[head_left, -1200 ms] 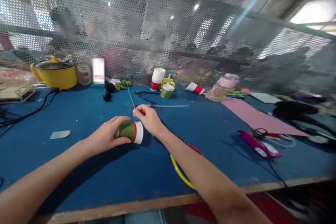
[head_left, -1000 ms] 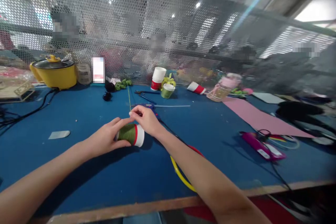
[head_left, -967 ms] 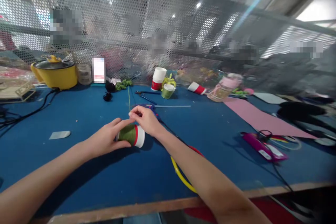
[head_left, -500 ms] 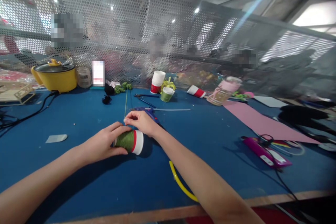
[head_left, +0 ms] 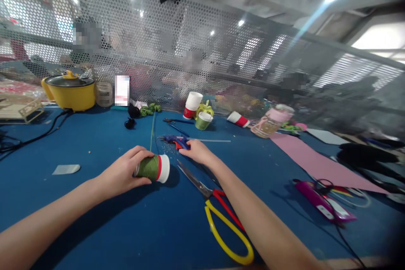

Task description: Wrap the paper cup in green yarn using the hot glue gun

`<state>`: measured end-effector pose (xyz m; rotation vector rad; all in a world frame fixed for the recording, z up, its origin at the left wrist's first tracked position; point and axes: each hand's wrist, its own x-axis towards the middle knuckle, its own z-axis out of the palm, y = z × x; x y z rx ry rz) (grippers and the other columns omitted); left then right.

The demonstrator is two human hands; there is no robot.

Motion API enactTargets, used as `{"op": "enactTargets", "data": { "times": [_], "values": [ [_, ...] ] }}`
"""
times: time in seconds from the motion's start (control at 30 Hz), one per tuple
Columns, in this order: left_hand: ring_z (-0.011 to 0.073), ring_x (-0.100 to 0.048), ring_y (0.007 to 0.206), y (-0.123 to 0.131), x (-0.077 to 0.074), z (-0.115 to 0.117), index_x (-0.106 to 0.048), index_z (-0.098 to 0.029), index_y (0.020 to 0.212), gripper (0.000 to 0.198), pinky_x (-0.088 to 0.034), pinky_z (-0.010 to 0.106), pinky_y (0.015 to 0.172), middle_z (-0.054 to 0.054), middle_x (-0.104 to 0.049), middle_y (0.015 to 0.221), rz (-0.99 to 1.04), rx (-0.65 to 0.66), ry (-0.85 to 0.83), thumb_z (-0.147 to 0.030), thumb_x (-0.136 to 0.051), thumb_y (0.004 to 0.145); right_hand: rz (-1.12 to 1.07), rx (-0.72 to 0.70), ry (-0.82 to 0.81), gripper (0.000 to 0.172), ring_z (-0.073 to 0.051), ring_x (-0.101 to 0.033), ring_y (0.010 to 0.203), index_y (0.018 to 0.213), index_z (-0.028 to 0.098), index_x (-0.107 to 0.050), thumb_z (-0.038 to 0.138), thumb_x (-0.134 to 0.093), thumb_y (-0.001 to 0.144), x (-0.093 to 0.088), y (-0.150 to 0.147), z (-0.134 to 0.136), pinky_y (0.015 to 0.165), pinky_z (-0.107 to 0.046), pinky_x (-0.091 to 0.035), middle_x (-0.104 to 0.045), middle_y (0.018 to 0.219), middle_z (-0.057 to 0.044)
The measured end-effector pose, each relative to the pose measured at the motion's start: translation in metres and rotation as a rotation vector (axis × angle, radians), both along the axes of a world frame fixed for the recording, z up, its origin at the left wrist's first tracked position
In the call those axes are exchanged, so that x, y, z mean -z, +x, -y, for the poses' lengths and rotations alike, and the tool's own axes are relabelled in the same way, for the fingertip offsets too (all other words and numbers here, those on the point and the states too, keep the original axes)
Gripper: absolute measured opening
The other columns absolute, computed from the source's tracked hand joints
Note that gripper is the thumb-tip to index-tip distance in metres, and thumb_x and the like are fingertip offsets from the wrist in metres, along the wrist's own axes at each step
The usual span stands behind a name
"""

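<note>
My left hand point(head_left: 128, 173) is closed around a paper cup point(head_left: 148, 168) lying on its side, wrapped in green yarn with a red band and white rim showing. A strand of green yarn point(head_left: 152, 130) runs from the cup back to a green yarn bundle point(head_left: 151, 109). My right hand point(head_left: 198, 152) has its fingers on the handle of a blue hot glue gun point(head_left: 175, 140), which lies on the table with a clear glue stick point(head_left: 211, 140) out of its back. Scissors point(head_left: 209, 196) with red and yellow handles lie partly open beside my right forearm.
Pliers point(head_left: 179, 121), a stack of white cups point(head_left: 193, 102) and a green-wrapped cup point(head_left: 203, 121) stand or lie behind. A yellow pot point(head_left: 71, 93) is at back left. Pink paper point(head_left: 316, 156) and a purple power strip point(head_left: 322, 202) lie right. A mesh partition point(head_left: 152, 42) bounds the back.
My right hand has left the yarn beside the cup and moved right onto the glue gun. More of the scissors now shows. My left hand still holds the cup.
</note>
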<state>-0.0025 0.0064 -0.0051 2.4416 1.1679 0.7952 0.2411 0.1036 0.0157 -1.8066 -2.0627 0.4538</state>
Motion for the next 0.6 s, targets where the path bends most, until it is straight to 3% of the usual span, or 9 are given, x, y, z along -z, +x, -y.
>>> {"op": "enactTargets", "data": {
  "times": [0.07,0.2,0.4,0.5,0.6],
  "values": [
    [0.0211,-0.052,0.099,-0.001,0.002,-0.002,-0.042,-0.022,0.113,0.044,-0.046,0.035,0.083,0.008,-0.048,0.112,0.017,-0.019,0.026,-0.028,-0.061,0.074,0.032,-0.008,-0.032,0.019,-0.022,-0.058,0.069,0.053,0.016,-0.054,0.026,-0.068,0.058,0.009,-0.002,-0.005,0.06,-0.026,-0.038,-0.061,0.062,-0.007],
    [0.022,-0.05,0.103,-0.002,0.007,-0.005,-0.041,-0.023,0.114,0.046,-0.045,0.037,0.086,0.008,-0.047,0.114,0.027,-0.039,0.058,-0.025,-0.062,0.073,0.015,0.039,-0.035,0.012,-0.022,-0.057,0.083,0.075,0.013,-0.058,0.016,-0.062,0.063,0.02,-0.006,-0.014,0.068,-0.026,-0.038,-0.063,0.084,-0.011],
    [0.0232,-0.048,0.106,-0.005,0.012,-0.009,-0.039,-0.023,0.115,0.044,-0.045,0.04,0.087,0.009,-0.046,0.116,0.039,-0.068,0.061,-0.026,-0.059,0.076,-0.167,0.009,-0.122,0.029,-0.013,-0.055,0.061,0.101,0.012,-0.05,0.014,-0.051,0.071,0.008,0.004,-0.002,0.056,-0.024,-0.04,-0.062,0.075,-0.004],
    [0.0232,-0.048,0.106,-0.007,0.013,-0.011,-0.04,-0.023,0.115,0.043,-0.045,0.04,0.087,0.009,-0.046,0.116,0.045,-0.077,0.052,-0.025,-0.058,0.076,-0.388,-0.117,-0.221,0.022,-0.011,-0.051,0.059,0.093,0.016,-0.053,0.022,-0.054,0.072,-0.005,0.008,0.014,0.055,-0.022,-0.039,-0.057,0.071,0.001],
    [0.0228,-0.048,0.106,-0.007,0.013,-0.012,-0.041,-0.022,0.114,0.042,-0.045,0.038,0.087,0.01,-0.046,0.115,0.048,-0.086,0.043,-0.025,-0.058,0.076,-0.646,-0.145,-0.345,0.019,-0.009,-0.046,0.055,0.082,0.016,-0.051,0.031,-0.057,0.072,-0.014,0.007,0.027,0.052,-0.023,-0.038,-0.049,0.061,0.004]
  ]
}}
